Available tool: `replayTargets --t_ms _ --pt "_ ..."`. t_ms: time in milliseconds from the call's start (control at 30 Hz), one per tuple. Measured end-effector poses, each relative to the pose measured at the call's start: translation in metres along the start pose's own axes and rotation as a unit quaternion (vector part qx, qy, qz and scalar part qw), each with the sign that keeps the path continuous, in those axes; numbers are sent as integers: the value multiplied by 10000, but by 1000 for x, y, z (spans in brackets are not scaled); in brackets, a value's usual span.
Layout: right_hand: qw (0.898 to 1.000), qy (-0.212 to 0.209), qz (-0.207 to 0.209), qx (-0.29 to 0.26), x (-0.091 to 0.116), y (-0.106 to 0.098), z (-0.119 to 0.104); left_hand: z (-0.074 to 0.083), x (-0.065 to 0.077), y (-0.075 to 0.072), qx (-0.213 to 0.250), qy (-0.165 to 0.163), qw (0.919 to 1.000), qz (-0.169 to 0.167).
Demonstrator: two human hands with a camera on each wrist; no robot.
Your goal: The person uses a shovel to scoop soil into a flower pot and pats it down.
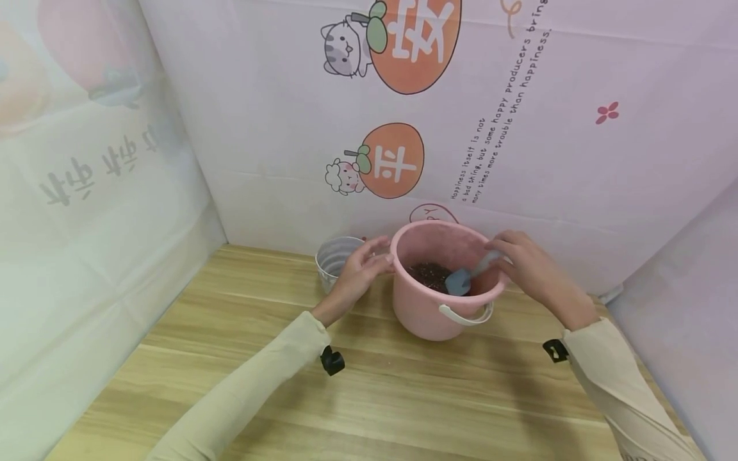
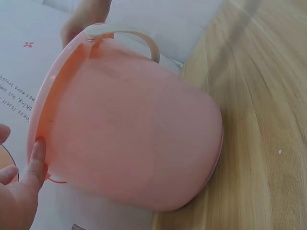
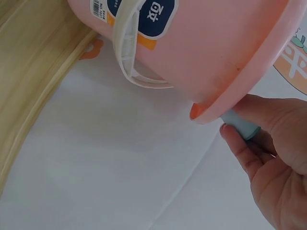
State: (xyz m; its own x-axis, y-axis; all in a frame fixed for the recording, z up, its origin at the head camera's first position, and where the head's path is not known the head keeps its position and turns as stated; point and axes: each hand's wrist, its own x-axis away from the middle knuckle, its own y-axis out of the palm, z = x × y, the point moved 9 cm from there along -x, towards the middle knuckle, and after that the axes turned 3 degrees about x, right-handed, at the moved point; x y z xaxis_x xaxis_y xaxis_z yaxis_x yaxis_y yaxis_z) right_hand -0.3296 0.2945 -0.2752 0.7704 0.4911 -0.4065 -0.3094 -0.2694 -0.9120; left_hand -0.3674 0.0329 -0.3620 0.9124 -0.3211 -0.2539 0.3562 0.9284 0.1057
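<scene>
A pink bucket (image 1: 423, 314) stands on the wooden table, with dark soil (image 1: 425, 274) at its bottom. Inside it is a small blue-grey shovel (image 1: 459, 282), its blade at the soil. My right hand (image 1: 527, 269) grips the shovel's handle (image 3: 242, 125) at the bucket's right rim. At the left rim is my left hand (image 1: 359, 272), fingers spread and loosely bent. In the left wrist view one digit of the left hand (image 2: 21, 201) touches the bucket just under the rim, the others standing apart. The bucket's white carrying handle (image 1: 458, 316) hangs down its front.
A white pot (image 1: 330, 262) with grey bands inside stands left of the bucket, partly behind my left hand. White printed cloth (image 1: 277, 128) hangs close behind the bucket and along both sides. The wooden table top (image 1: 392, 397) runs toward me.
</scene>
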Motion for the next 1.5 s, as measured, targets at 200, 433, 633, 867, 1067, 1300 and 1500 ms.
replayTargets --t_ms 200,433,633,867,1067,1300,1500 --pt "9986 103 -499 154 -6 0 -6 1 -2 0 63 36 9999 131" --pt "9889 226 -1217 822 -17 4 -15 1 -4 0 -34 -1 9995 315" --pt "9736 -126 -1292 1878 -26 5 -32 0 -4 -4 -220 -246 9975 633" --pt "9595 -133 -1484 2390 -37 14 -42 -2 -5 -4 181 -747 9945 716" --pt "9525 -172 -1471 2661 -36 18 -39 -4 -9 1 471 -988 9929 457" --pt "9518 -373 -1306 2750 -37 20 -39 -8 -11 2 860 -1299 9869 424" --pt "9458 -616 -1069 3005 -35 20 -35 -12 -14 3 892 -1448 9841 504"
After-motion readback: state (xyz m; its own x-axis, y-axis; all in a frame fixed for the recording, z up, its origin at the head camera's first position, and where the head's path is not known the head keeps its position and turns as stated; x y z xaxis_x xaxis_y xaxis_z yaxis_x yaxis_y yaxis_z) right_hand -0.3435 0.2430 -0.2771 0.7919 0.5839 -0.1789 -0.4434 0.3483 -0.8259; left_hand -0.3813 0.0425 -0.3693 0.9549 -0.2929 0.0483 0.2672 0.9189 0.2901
